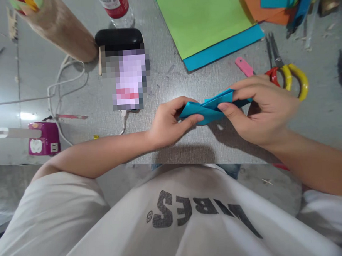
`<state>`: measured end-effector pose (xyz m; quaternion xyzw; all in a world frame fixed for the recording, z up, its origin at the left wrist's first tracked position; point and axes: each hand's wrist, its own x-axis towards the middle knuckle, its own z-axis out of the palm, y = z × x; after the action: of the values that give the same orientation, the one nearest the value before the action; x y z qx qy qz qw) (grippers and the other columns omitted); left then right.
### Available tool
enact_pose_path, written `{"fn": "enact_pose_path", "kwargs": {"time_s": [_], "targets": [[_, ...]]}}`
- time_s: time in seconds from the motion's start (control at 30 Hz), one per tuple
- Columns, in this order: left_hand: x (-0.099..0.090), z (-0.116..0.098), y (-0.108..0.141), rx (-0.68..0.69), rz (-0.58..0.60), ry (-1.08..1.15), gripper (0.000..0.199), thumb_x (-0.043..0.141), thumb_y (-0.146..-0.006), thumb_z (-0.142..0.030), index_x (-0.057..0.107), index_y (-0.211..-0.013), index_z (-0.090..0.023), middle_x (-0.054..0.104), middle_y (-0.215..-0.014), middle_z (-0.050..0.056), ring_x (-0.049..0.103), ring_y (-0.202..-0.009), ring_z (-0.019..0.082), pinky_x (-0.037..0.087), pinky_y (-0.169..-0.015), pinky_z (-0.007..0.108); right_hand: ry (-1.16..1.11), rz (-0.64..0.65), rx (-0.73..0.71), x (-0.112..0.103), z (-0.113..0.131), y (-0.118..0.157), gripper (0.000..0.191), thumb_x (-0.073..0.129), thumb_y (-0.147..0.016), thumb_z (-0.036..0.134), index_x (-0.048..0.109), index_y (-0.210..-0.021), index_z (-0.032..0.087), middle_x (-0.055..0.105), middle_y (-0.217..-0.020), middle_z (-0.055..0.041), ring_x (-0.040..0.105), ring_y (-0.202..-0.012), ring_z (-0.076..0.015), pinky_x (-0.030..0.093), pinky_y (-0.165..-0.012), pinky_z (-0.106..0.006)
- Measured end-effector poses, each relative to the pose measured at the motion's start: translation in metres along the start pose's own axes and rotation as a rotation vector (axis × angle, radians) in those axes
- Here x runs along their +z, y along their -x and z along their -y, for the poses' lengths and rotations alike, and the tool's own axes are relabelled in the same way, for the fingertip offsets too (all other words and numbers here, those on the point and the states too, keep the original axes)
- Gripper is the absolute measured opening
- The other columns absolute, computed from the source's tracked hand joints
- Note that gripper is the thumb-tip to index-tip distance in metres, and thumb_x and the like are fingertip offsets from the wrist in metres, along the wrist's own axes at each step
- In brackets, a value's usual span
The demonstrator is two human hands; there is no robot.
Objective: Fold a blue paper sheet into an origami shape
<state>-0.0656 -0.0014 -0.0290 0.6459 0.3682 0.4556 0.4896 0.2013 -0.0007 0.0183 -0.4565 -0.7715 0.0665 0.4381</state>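
A folded blue paper is held between both hands above the grey table, near its front edge. My left hand pinches its left end, with the thumb on the near side and the fingers behind. At the right part of the paper, my right hand grips it with the thumb in front and the fingers bent over the back. Overlapping folded layers show along the paper's upper edge. Yellow and red-handled scissors and a pink-handled tool lie just beyond my right hand.
Green sheets lie over a blue sheet at the back. Left of them are a phone with a cable, a black case, a bottle and a brown cylinder. A purple adapter sits far left.
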Motion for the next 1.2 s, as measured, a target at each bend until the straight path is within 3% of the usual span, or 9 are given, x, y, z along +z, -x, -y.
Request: {"fn": "enact_pose_path", "kwargs": {"time_s": [0.17,0.33,0.63,0.83,0.93,1.03,1.13,1.2], "targets": [[0.0,0.0,-0.001,-0.03,0.015,0.03,0.049,0.105,-0.102,-0.068,0.087,-0.113,-0.024,0.084,-0.089,0.001,0.077,-0.073,0.018,0.059,-0.064,0.032,0.089,0.066,0.053,-0.005,-0.005,0.005,0.018,0.082,-0.114,0.052,0.082,-0.101,0.041,0.094,-0.102,-0.0086,0.089,-0.097,-0.0404,0.074,-0.086,-0.068],[-0.001,0.0,-0.002,-0.021,0.02,0.028,0.053,0.108,-0.099,-0.071,0.088,-0.115,-0.024,0.085,-0.092,0.002,0.077,-0.077,0.018,0.059,-0.067,0.033,0.018,0.032,0.02,-0.002,-0.006,0.004,0.019,0.085,-0.113,0.051,0.082,-0.1,0.039,0.094,-0.104,-0.0067,0.089,-0.093,-0.0376,0.074,-0.082,-0.063],[-0.002,0.002,-0.001,0.013,0.022,-0.036,0.036,0.101,-0.106,-0.057,0.09,-0.117,-0.025,0.085,-0.092,0.001,0.072,-0.076,0.018,0.054,-0.066,0.033,-0.001,0.089,0.035,-0.002,-0.009,0.006,0.016,0.083,-0.114,0.051,0.083,-0.104,0.039,0.093,-0.109,-0.0072,0.089,-0.099,-0.0388,0.074,-0.086,-0.063],[-0.003,0.001,-0.002,0.005,0.035,-0.025,0.035,0.103,-0.104,-0.057,0.09,-0.115,-0.025,0.082,-0.09,0.0,0.068,-0.074,0.016,0.052,-0.064,0.032,-0.141,-0.035,-0.095,0.001,-0.005,-0.003,0.02,0.088,-0.109,0.042,0.075,-0.097,0.034,0.09,-0.096,-0.003,0.083,-0.078,-0.0278,0.066,-0.069,-0.048],[-0.004,-0.002,-0.003,-0.029,0.054,0.0,0.037,0.101,-0.106,-0.06,0.089,-0.111,-0.025,0.08,-0.088,0.0,0.068,-0.074,0.016,0.053,-0.064,0.032,-0.174,-0.02,-0.099,0.002,-0.004,-0.005,0.019,0.09,-0.108,0.037,0.075,-0.097,0.033,0.089,-0.094,-0.0014,0.081,-0.076,-0.0255,0.064,-0.067,-0.045],[-0.005,-0.006,-0.004,-0.089,0.07,0.023,0.042,0.101,-0.106,-0.063,0.088,-0.109,-0.023,0.08,-0.089,0.001,0.069,-0.076,0.017,0.055,-0.065,0.032,-0.223,-0.035,0.01,0.004,-0.006,-0.001,0.018,0.099,-0.105,0.04,0.082,-0.106,0.034,0.089,-0.099,-0.0018,0.085,-0.084,-0.0268,0.069,-0.074,-0.045],[-0.005,-0.008,-0.005,-0.111,0.085,0.047,0.05,0.105,-0.102,-0.068,0.086,-0.104,-0.022,0.077,-0.085,0.001,0.067,-0.074,0.016,0.054,-0.064,0.03,-0.33,-0.111,0.115,0.002,-0.009,0.002,0.047,0.113,-0.093,0.046,0.089,-0.132,0.035,0.089,-0.1,0.0,0.082,-0.079,-0.0235,0.069,-0.072,-0.041],[-0.005,-0.01,-0.005,-0.115,0.095,0.056,0.056,0.108,-0.099,-0.073,0.085,-0.101,-0.021,0.078,-0.085,0.001,0.068,-0.075,0.016,0.056,-0.065,0.03,-0.362,-0.035,0.178,-0.005,-0.009,0.0,0.051,0.112,-0.095,0.046,0.093,-0.141,0.036,0.09,-0.095,0.0011,0.08,-0.074,-0.0218,0.068,-0.071,-0.04]]}}
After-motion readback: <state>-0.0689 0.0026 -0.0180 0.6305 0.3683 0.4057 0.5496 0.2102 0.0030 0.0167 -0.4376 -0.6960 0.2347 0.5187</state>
